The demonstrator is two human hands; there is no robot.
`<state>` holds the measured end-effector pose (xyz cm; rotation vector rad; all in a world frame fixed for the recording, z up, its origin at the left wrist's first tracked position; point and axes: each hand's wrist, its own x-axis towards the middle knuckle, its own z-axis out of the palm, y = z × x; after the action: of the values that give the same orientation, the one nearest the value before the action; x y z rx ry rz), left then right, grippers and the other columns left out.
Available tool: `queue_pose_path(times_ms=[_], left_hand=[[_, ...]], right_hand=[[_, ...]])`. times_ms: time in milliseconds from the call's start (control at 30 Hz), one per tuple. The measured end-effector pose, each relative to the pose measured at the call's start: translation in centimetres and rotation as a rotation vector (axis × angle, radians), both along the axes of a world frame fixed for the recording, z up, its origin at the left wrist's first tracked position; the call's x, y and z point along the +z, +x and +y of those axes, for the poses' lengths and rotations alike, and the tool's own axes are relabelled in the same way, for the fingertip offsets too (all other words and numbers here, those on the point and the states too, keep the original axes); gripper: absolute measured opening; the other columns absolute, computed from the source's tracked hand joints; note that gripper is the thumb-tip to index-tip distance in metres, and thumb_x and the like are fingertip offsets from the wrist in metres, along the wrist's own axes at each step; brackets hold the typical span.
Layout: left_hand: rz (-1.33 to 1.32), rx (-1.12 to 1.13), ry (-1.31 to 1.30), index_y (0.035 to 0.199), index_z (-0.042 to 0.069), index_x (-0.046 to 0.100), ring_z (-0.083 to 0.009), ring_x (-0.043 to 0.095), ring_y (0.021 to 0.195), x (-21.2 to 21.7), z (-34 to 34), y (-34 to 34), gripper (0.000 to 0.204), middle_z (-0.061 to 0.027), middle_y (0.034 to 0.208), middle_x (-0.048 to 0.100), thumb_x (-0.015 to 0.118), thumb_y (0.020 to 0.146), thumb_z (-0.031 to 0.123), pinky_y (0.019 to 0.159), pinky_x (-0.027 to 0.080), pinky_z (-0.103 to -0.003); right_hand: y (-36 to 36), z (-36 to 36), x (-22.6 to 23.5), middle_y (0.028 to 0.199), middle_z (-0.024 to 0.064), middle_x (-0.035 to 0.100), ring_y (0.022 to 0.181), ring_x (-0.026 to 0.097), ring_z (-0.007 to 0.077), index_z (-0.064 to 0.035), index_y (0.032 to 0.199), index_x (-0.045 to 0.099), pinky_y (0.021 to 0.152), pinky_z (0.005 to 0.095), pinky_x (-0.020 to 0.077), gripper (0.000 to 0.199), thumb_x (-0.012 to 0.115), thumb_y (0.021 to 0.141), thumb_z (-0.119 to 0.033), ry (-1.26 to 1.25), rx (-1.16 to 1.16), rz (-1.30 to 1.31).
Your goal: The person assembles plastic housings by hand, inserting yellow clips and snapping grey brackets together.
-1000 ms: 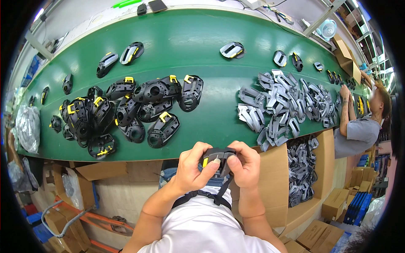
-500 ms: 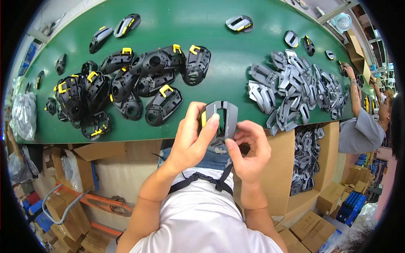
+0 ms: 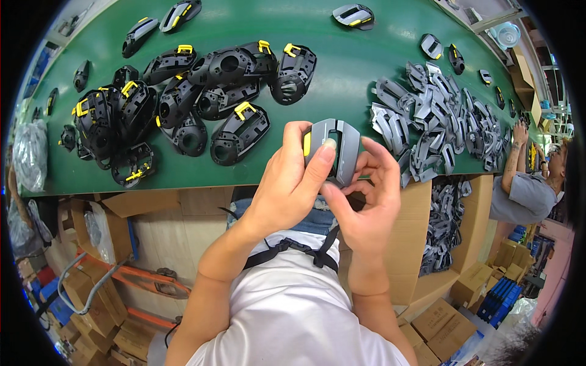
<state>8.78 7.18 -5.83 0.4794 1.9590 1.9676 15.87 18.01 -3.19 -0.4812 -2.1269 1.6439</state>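
In front of my body, past the table's near edge, my left hand (image 3: 287,189) is closed around a grey and black mouse shell (image 3: 348,143) with a yellow strip on its left side. The left thumb lies across its top, by the dark central slot. My right hand (image 3: 369,201) bends its fingers and thumb around the shell's lower right edge, and the fingertips partly hide it. Black shell bases (image 3: 239,135) with yellow clips lie in a heap to the left. On the right is a pile of loose grey cover pieces (image 3: 427,104).
The green table (image 3: 329,61) holds a few assembled shells (image 3: 354,16) toward its far side. An open cardboard box (image 3: 406,244) of grey parts stands below the right edge. A co-worker (image 3: 525,189) is at the far right. An orange pallet jack (image 3: 152,277) is at lower left.
Both hands have shifted slightly up and right in view with the shell, which has turned a little. Its central slot looks narrower. The whole table view has moved slightly upward.
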Motion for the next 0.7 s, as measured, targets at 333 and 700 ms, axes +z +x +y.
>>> queue_pose_path(times_ms=[333,700], left_hand=[[-0.154,-0.026,0.121,0.112,-0.003,0.041,-0.008,0.044,0.072,-0.5,-0.7,-0.9,0.04,-0.0035,0.081,0.051,0.041,0.1,0.036,0.064,0.04,-0.025],[-0.264,-0.091,0.199,0.108,0.0,0.044,-0.0085,0.043,0.077,-1.4,-0.8,-0.9,0.041,-0.0036,0.085,0.051,0.039,0.099,0.04,0.069,0.039,-0.024]], right_hand=[[0.5,1.9,-0.4,0.094,0.0076,0.063,0.077,0.058,0.0087,0.0055,0.106,0.06,0.066,0.0206,0.0506,0.026,0.067,0.082,-0.001,-0.386,0.162,-0.117],[0.4,0.4,-1.2,0.077,0.0076,0.061,0.058,0.056,0.0056,0.0057,0.099,0.054,0.048,0.0174,0.0441,0.028,0.072,0.077,0.002,-0.38,0.021,-0.011]])
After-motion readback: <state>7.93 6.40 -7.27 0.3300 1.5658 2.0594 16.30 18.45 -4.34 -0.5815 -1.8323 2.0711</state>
